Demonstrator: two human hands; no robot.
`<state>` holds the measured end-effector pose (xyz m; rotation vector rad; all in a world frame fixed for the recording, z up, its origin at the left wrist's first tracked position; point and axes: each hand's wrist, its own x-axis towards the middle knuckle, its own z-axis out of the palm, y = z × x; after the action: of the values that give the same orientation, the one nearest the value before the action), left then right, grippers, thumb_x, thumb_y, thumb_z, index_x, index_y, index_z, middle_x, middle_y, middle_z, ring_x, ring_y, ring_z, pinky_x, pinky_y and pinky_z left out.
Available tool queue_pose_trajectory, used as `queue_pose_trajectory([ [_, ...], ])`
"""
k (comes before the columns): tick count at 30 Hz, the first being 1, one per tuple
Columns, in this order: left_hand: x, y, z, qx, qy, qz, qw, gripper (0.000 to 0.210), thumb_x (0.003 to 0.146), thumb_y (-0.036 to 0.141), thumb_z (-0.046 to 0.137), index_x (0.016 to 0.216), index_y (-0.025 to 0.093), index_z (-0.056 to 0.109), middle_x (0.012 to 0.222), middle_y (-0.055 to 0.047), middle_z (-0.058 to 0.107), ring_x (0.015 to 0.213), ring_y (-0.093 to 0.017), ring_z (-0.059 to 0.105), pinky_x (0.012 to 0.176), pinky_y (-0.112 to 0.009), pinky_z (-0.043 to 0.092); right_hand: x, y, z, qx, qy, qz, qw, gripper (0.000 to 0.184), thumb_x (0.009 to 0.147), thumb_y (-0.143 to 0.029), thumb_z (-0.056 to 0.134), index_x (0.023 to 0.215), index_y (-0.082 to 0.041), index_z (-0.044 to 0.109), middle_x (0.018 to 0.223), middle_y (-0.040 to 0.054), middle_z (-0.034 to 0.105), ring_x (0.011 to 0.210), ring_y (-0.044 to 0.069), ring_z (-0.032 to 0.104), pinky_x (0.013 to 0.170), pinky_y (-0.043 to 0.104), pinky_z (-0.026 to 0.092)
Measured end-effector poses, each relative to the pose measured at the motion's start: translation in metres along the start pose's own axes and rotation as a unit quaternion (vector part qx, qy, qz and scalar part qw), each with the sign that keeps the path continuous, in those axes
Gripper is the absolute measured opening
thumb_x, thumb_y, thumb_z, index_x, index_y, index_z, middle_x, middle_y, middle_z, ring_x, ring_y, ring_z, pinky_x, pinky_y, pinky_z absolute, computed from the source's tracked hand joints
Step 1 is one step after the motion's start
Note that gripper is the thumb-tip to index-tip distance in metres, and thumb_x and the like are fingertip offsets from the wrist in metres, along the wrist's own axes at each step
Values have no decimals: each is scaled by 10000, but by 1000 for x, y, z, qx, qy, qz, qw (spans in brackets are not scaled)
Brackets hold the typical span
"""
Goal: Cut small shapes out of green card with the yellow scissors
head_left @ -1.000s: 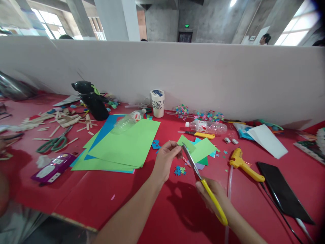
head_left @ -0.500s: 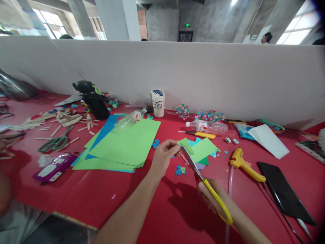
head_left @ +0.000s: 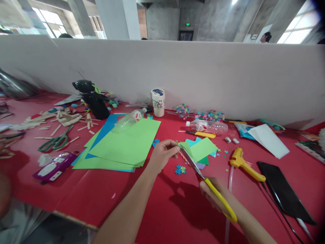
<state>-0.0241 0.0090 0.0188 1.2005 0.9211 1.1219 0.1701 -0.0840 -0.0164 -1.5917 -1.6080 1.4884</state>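
My left hand (head_left: 161, 156) pinches the edge of a small piece of green paper (head_left: 187, 146) above the table. In my right hand (head_left: 212, 196) is a pair of scissors with yellow handles (head_left: 221, 199); their blades point up and left, with the tips at the green paper close to my left fingertips. Just below lies a small cluster of blue and green paper stars (head_left: 180, 170). Behind the blades, small sheets of green, blue and purple paper (head_left: 205, 149) overlap. A red-and-white striped straw-like stick (head_left: 184, 158) is partly hidden by the scissors.
On the left lie large green sheets (head_left: 124, 145), a clear bottle (head_left: 127, 121), green scissors (head_left: 54, 142) and a purple device (head_left: 55, 166). To the right are a yellow glue gun (head_left: 245, 166), a black tablet-like object (head_left: 284, 191) and a yellow cutter (head_left: 203, 134). A white cup (head_left: 158, 105) stands behind.
My right hand and the scissors have shifted slightly right and down. My left hand keeps almost the same place, still pinching the green paper.
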Motion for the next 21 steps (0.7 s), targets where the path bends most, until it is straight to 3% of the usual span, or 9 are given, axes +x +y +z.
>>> queue_pose_trajectory([
  [4,0,0,-2,10,-7,6,1000,81,675,235,597,660,155,601,570,11,558,478,-82,504,510,-217,406,0,-2,1,6,31,6,999,449,745,-627,421,600,-207,357,406,-102,302,297,47,290,308,179,220],
  [7,0,-1,-2,8,-4,5,1000,81,681,229,593,655,152,592,551,15,549,469,-82,498,506,-217,403,0,-2,1,14,17,1,1000,430,752,-593,450,590,-208,348,388,-106,304,284,43,294,303,172,220],
  [10,0,-3,1,-27,4,-5,1000,86,680,232,597,656,151,581,542,15,554,464,-84,499,508,-222,406,1,-1,3,26,4,-5,1000,436,759,-598,441,590,-209,337,390,-114,284,279,38,285,291,163,228],
  [15,-2,-6,10,-77,29,-27,996,83,682,229,594,685,147,579,540,19,557,478,-78,500,514,-211,397,3,1,10,39,41,-7,998,463,757,-634,395,587,-206,341,402,-109,286,281,35,285,288,160,224],
  [21,-2,-4,9,-43,37,-7,998,78,688,215,583,664,144,564,541,33,529,478,-65,480,519,-199,396,6,4,9,4,39,-10,999,456,747,-632,424,598,-210,339,381,-109,290,287,42,290,304,166,196],
])
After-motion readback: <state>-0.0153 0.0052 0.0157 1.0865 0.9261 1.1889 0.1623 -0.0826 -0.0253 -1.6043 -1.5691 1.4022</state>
